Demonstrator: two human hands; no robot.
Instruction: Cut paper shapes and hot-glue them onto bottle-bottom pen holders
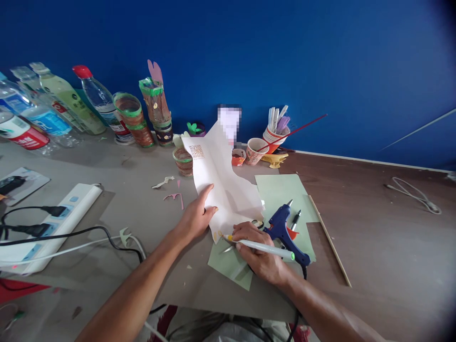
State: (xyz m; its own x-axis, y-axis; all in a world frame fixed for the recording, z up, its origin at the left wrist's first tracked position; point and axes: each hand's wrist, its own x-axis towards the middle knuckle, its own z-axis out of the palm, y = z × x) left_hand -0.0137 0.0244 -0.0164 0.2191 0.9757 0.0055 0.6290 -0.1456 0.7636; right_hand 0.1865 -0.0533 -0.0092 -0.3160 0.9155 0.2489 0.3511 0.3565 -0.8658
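My right hand (259, 254) is closed around a white marker (269, 248) with a yellow tip and a green end. The tip rests near small yellow marks at the lower edge of a white sheet of paper (228, 185) with cut, curved edges and a printed QR code. My left hand (195, 216) grips the left edge of that sheet, its thumb and a finger showing on top. Just right of my right hand lies a blue glue gun (285, 228) on pale green paper (281, 187), with a black pen (295, 220) beside it.
Bottles (98, 102) and painted cups (128, 111) line the blue wall at left. A power strip (53, 228) with cables is on the left. Paper cups (256, 151), one holding markers (278, 121), stand at the back. A thin wooden stick (329, 240) lies at right.
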